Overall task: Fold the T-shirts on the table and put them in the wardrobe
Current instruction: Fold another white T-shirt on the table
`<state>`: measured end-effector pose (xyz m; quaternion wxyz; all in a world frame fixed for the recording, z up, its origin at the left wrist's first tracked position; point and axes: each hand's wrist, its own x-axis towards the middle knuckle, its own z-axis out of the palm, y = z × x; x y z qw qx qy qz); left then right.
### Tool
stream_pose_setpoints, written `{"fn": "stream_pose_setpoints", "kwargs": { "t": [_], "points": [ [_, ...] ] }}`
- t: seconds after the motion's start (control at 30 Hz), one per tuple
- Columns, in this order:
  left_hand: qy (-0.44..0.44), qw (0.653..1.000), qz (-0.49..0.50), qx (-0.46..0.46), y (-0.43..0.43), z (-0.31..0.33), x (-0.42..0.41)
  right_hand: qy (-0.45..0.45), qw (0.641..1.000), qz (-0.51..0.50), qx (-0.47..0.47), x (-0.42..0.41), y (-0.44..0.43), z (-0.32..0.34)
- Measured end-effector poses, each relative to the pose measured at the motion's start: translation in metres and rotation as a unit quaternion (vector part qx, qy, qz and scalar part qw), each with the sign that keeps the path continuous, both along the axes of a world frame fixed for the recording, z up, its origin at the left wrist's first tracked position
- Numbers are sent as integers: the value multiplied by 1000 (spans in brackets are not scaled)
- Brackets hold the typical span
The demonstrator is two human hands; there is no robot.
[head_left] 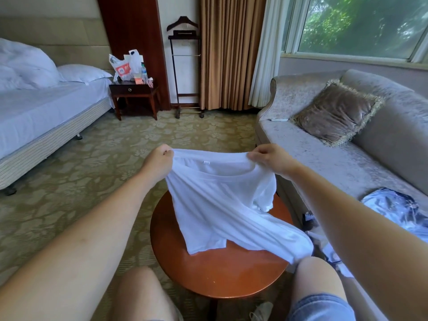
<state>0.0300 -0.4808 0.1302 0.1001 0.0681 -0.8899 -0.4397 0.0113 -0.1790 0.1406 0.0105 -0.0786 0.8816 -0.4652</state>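
Note:
A white T-shirt [222, 205] hangs in the air above a round brown wooden table [222, 272], its collar edge stretched between my hands. My left hand [159, 158] grips the shirt's left shoulder in a closed fist. My right hand [268, 156] pinches the right shoulder with curled fingers. The shirt's lower part drapes onto the tabletop and trails off its right side toward my right knee. No wardrobe is in view.
A grey sofa [335, 172] stands on the right, with a brown cushion [335, 114] and a blue-and-white garment [398, 209] on it. A bed [46, 112], a cluttered nightstand [134, 91] and a valet stand [185, 66] lie across the patterned carpet. My knees flank the table.

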Motion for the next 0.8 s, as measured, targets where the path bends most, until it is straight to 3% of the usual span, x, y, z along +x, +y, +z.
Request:
{"fn": "stream_pose_setpoints", "kwargs": {
  "t": [0.07, 0.17, 0.23, 0.3, 0.4, 0.5, 0.6, 0.7, 0.8],
  "points": [
    [9, 1000, 17, 0, -7, 7, 1, -58, 995, 74, -43, 8, 1, 12],
    [36, 999, 36, 12, -19, 25, 5, -214, 955, 193, -67, 20, 5, 32],
    [40, 998, 29, 25, -27, 39, 11, -244, 945, 210, -51, 28, 6, 42],
    [11, 999, -8, 48, -34, 54, 21, -182, 969, 151, -71, 34, 4, 52],
    [-66, 977, -110, 172, -45, 80, 48, 0, 993, -23, -113, 42, 3, 71],
    [-95, 942, -215, 240, -50, 111, 81, 140, 980, -117, -81, 56, 2, 94],
    [-48, 923, -262, 276, -47, 141, 106, 240, 958, -139, -76, 72, -3, 121],
    [44, 952, -164, 255, -41, 166, 111, 307, 934, -165, -83, 82, -8, 148],
    [163, 982, -27, 96, -31, 183, 100, 346, 917, -195, -30, 80, -13, 166]
  ]
}}
